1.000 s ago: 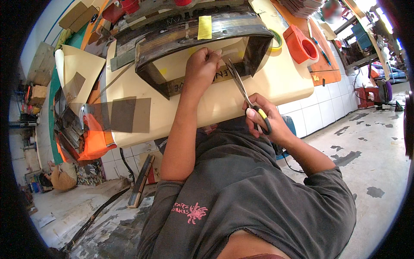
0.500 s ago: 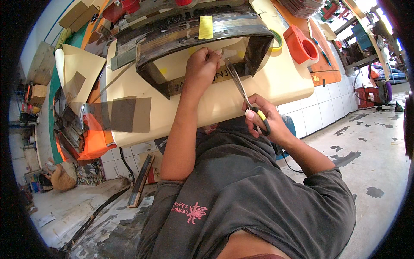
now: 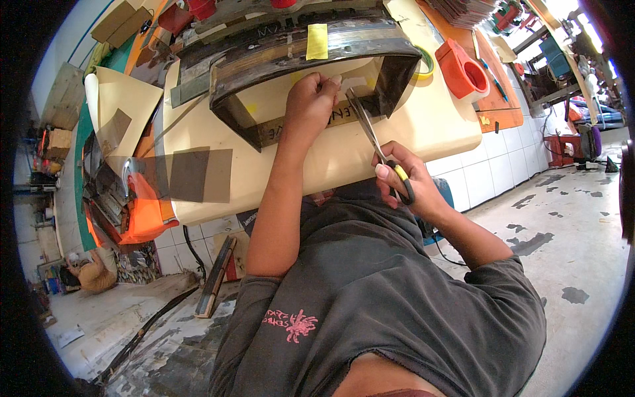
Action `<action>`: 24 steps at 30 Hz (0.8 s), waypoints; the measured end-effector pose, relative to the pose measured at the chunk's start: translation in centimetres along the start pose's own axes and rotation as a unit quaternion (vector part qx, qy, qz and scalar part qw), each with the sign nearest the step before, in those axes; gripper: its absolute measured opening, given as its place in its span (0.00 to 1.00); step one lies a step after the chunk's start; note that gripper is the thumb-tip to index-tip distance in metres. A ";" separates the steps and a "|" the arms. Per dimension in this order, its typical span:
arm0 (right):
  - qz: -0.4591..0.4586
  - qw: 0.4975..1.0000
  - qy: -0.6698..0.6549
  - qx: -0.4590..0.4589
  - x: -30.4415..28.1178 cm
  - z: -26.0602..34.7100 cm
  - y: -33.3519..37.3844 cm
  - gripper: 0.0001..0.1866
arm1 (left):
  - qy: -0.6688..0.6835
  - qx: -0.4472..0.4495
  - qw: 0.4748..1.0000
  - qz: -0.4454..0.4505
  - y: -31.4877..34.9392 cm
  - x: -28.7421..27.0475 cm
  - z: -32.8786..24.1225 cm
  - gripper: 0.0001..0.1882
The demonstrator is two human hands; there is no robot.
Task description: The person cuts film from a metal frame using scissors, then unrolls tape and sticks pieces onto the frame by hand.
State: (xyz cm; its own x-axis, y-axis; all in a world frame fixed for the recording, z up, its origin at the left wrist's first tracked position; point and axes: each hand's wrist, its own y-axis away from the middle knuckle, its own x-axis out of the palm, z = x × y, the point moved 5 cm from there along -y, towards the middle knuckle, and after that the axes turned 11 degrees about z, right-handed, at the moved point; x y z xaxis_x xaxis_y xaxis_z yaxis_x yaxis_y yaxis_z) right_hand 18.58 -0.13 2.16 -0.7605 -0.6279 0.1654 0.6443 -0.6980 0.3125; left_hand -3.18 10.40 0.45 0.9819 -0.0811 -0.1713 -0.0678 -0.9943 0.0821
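Note:
My left hand [image 3: 311, 104] reaches inside a dark rectangular open frame [image 3: 360, 45], its thumb and forefinger pinched together. Whatever lies between those fingertips is too small to make out. In my right hand [image 3: 415, 175] is a pair of scissors [image 3: 368, 127] with black and yellow handles. Their blades point up and away, the tips close beside my left fingertips and nearly together. A yellow paper strip [image 3: 317, 42] sticks to the top of the frame. Beneath lies cream sheeting [image 3: 443, 129] covering the bench.
Right of the frame are a yellow tape roll [image 3: 424, 63] and an orange tape dispenser [image 3: 460, 69]. Tinted translucent sheets [image 3: 202, 175] overhang the bench's near left edge, beside an orange bag [image 3: 142, 212]. Another person [image 3: 98, 272] is low down at far left.
The scissors' handles and blades have come slightly closer together. My left hand stays almost in the same place.

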 end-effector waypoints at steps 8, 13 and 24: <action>-0.012 1.000 -0.008 -0.002 0.0 -0.2 0.0 0.19 | 0.000 0.003 1.000 0.004 0.3 0.2 -0.6 0.19; -0.012 1.000 -0.017 -0.009 -0.1 -0.4 0.1 0.18 | -0.010 0.006 1.000 0.004 0.3 0.2 -0.6 0.19; -0.020 1.000 -0.008 0.003 -0.2 -0.1 0.3 0.16 | -0.012 0.000 1.000 -0.004 0.6 0.2 -1.0 0.20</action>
State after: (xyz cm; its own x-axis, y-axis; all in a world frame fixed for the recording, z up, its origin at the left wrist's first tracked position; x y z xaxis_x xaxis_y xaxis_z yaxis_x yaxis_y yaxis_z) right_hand 18.91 -0.27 2.16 -0.7873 -0.5932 0.1681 0.6124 -0.7205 0.3253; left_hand -2.82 9.88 1.47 0.9779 -0.0738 -0.1954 -0.0592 -0.9951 0.0796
